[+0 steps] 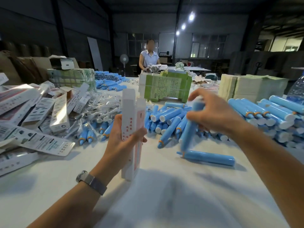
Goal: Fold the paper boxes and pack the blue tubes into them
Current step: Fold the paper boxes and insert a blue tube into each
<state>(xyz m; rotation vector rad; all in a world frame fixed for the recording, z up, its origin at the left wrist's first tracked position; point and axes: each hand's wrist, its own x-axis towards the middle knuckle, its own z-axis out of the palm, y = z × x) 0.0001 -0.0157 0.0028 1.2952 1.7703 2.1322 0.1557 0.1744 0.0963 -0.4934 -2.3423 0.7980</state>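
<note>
- Both hands were busy: the left hand [125, 137] gripped a tall white-and-pink paper box [131, 122] around its middle, holding it upright with its lower end near the surface [148, 203] and its top flap open.
- To the right of the box, the right hand [212, 112] had its fingers curled round the upper end of a blue tube [189, 130], which hung nozzle-down and was blurred.
- Just below and right of the box's foot, one more loose tube [209, 157] lay flat on the surface.
- Behind the box, a heap of blue tubes [166, 117] spread to the right, with a neater tube stack [269, 116] further right again.
- Left of the box lay printed flat cartons [41, 112] and clear-wrapped small parts [95, 111]; a green bundle [166, 86] stood behind it.
- Far beyond the box, another person [149, 57] worked at the surface.
- Handling, as a judgement: the box looked thin and easily crushed, so a light hold on its narrow side walls seemed best; the tube looked light, smooth and somewhat slippery, best held near its capped end.
</note>
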